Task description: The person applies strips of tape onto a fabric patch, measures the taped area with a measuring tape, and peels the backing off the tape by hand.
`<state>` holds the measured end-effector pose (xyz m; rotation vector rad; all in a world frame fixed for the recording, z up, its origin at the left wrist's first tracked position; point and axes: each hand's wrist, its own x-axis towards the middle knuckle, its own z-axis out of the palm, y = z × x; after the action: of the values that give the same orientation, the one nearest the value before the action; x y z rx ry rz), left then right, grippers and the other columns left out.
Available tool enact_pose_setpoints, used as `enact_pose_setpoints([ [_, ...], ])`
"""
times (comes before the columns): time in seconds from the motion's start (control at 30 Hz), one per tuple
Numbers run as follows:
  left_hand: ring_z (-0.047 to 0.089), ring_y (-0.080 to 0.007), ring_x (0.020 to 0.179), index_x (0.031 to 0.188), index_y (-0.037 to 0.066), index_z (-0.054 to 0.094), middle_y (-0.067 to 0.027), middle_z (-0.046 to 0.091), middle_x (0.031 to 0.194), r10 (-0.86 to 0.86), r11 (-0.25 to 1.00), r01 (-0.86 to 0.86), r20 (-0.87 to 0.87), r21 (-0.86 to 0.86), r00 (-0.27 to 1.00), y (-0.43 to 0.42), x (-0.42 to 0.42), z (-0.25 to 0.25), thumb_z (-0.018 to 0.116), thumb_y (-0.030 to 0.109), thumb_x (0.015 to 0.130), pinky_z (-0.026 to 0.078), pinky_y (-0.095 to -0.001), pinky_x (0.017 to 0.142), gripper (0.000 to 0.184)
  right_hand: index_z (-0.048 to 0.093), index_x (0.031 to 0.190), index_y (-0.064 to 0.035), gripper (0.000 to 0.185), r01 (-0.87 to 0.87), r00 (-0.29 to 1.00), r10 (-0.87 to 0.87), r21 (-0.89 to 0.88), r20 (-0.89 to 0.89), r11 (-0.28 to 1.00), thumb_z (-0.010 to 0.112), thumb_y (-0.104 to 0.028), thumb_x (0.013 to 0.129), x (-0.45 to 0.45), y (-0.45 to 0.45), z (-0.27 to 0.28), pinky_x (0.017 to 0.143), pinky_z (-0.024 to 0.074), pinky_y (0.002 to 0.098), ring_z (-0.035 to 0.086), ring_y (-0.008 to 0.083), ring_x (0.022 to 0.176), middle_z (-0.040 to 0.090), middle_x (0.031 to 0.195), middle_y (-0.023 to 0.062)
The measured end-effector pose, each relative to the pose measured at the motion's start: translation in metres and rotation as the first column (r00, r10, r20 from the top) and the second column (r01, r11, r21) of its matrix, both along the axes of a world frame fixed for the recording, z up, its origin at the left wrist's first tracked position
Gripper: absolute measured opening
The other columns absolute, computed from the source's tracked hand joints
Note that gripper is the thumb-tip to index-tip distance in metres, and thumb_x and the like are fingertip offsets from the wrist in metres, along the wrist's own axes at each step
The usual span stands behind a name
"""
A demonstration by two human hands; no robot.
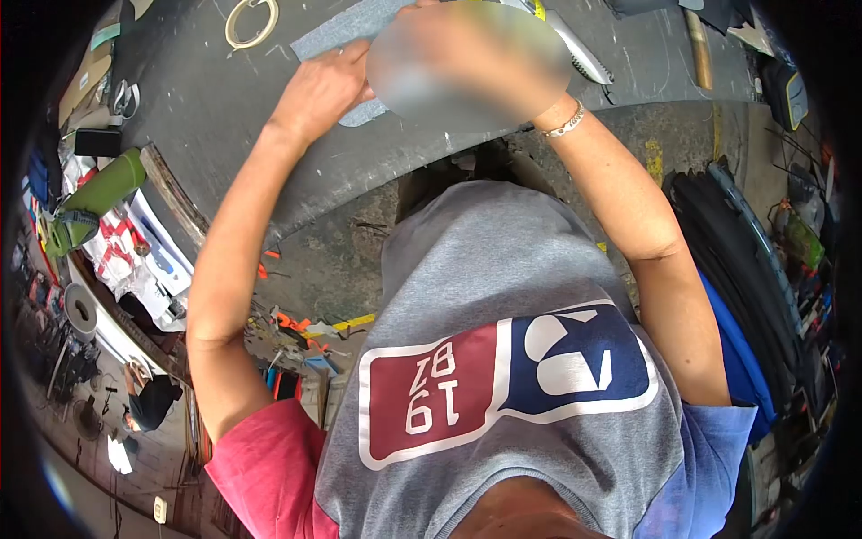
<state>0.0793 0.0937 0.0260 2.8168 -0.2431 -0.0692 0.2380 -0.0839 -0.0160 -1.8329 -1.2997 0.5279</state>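
Note:
My left hand (325, 90) lies on a piece of grey felt-like cloth (323, 34) on the dark worktable (206, 99), its fingers stretched toward a blurred patch. My right hand (539, 94) reaches in from the right, a bracelet on its wrist. That blur covers its fingers and whatever they touch, so its grip is hidden. Just right of it rests a long silvery tool (584, 54) with a dark edge, perhaps a cutter. Part of something yellow (540, 9) shows beside it at the top.
A tape roll (251, 24) sits at the table's far left. A wooden handle (701, 54) lies at the right. Left of the table are a dark phone-like object (97, 142) and a green roll (101, 190). Black sheets (727, 234) stand at right. Another person (154, 400) is at lower left.

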Motion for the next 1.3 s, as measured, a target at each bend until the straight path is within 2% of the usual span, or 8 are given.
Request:
enact_pose_setpoints([
  [0.13,0.071,-0.0287,0.088,0.115,0.01,0.066,-0.0083,0.069,0.106,0.319,0.924,-0.31,0.007,-0.223,0.948,-0.008,-0.018,0.005,0.073,0.013,0.092,0.058,-0.0402,0.074,0.025,0.062,0.102,-0.0008,0.02,0.001,0.998,-0.005,0.058,0.062,0.998,0.068,-0.004,0.083,-0.002,-0.002,0.0,0.091,0.0532,0.0469,0.065,0.0416,0.104,0.067,0.103,0.0217],
  [0.23,0.072,-0.0235,0.091,0.123,0.011,0.067,-0.007,0.07,0.116,0.464,0.808,-0.468,-0.103,-0.357,0.88,-0.015,-0.022,0.003,0.075,0.013,0.092,0.058,-0.037,0.074,0.032,0.069,0.12,-0.0039,0.028,-0.118,0.987,0.13,-0.116,0.097,0.986,0.069,-0.009,0.092,-0.006,-0.011,0.012,0.093,0.0519,0.0407,0.062,0.0312,0.109,0.063,0.11,0.0124],
  [0.27,0.072,-0.0216,0.092,0.126,0.011,0.067,-0.0064,0.07,0.119,0.487,0.775,-0.503,-0.147,-0.382,0.861,-0.016,-0.022,0.002,0.075,0.012,0.092,0.058,-0.036,0.075,0.035,0.064,0.117,-0.0035,0.03,-0.168,0.98,0.182,-0.148,0.083,0.975,0.072,-0.007,0.088,-0.006,-0.016,0.018,0.106,0.0472,0.0436,0.054,0.0341,0.126,0.059,0.121,0.0113],
  [0.37,0.07,-0.0187,0.094,0.126,0.011,0.068,-0.0048,0.07,0.119,0.352,0.881,-0.336,-0.014,-0.334,0.936,-0.021,-0.014,0.0,0.079,0.013,0.09,0.058,-0.0355,0.074,0.038,0.064,0.113,-0.0031,0.028,-0.142,0.982,0.152,-0.091,0.114,0.986,0.074,-0.008,0.087,-0.01,-0.02,0.011,0.106,0.0471,0.0432,0.055,0.0336,0.124,0.059,0.118,0.0116],
  [0.57,0.07,-0.0222,0.1,0.119,0.011,0.072,-0.0048,0.071,0.119,0.409,0.81,-0.407,-0.092,-0.422,0.908,-0.017,-0.011,-0.008,0.081,0.019,0.089,0.058,-0.0353,0.082,0.032,0.063,0.108,-0.0028,0.025,-0.146,0.983,0.159,-0.137,0.093,0.98,0.075,-0.006,0.086,-0.008,-0.018,0.017,0.105,0.0474,0.0433,0.055,0.0335,0.123,0.059,0.117,0.0111],
  [0.67,0.069,-0.0262,0.104,0.114,0.009,0.074,-0.0056,0.071,0.117,0.357,0.872,-0.322,0.028,-0.37,0.934,-0.013,-0.011,-0.014,0.079,0.019,0.091,0.057,-0.0372,0.09,0.026,0.064,0.107,-0.0031,0.024,-0.157,0.979,0.169,-0.106,0.115,0.982,0.075,-0.006,0.086,-0.008,-0.019,0.01,0.105,0.0474,0.0431,0.055,0.0333,0.124,0.059,0.117,0.0108],
  [0.77,0.069,-0.0271,0.107,0.111,0.008,0.074,-0.0055,0.072,0.116,0.339,0.882,-0.31,0.02,-0.354,0.941,-0.014,-0.01,-0.016,0.076,0.02,0.093,0.056,-0.0385,0.093,0.022,0.065,0.105,-0.0031,0.022,-0.166,0.977,0.174,-0.077,0.124,0.983,0.075,-0.006,0.086,-0.006,-0.018,0.009,0.106,0.0474,0.0426,0.055,0.033,0.124,0.059,0.118,0.0107],
  [1.3,0.067,-0.0325,0.101,0.106,0.005,0.064,-0.0085,0.065,0.111,0.287,0.95,-0.273,0.08,-0.153,0.954,-0.033,-0.038,-0.009,0.069,0.015,0.098,0.056,-0.0426,0.086,0.014,0.067,0.106,-0.003,0.02,-0.117,0.956,0.145,-0.121,0.257,0.986,0.074,-0.006,0.088,-0.02,-0.02,0.015,0.108,0.0471,0.042,0.054,0.0305,0.124,0.06,0.121,0.0096],
])
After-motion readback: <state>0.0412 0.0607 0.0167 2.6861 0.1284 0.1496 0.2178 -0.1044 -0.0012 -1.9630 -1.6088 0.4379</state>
